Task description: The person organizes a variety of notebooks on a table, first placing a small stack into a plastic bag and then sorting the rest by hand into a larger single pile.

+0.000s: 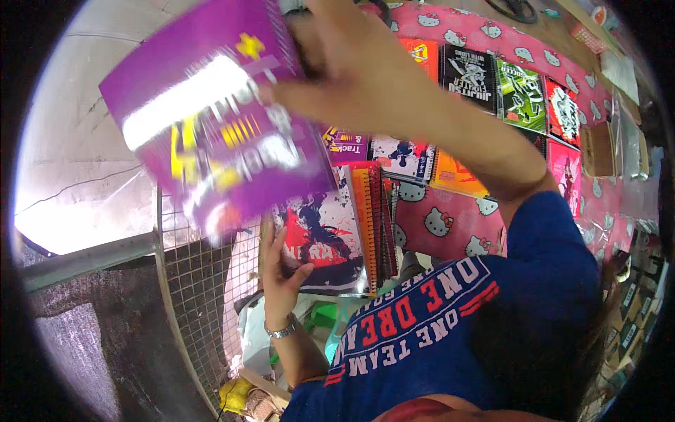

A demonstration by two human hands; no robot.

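Your right hand [351, 63] is clenched on the top edge of a purple spiral notebook [218, 119], holding it up and tilted over the far left of the scene, above the wire mesh panel [204, 281]; the cover is blurred, so you cannot read how flat it hangs. Your left hand [281, 271] lies open against the near left edge of a stack of spiral notebooks [337, 232], fingers spread on the red and white cover, steadying rather than gripping it. The stack sits on a bench under a pink cartoon-cat cloth [450, 225], with a row of more notebooks [492, 84] laid out toward the far right. Judge the purple notebook as light and thin: its glossy cover looks slippery and will likely flex if you pinch 1 corner. A firmer hold would be along the wire spine, thumb on 1 face and fingers on the other. The stack is probably heavier and may slide apart.
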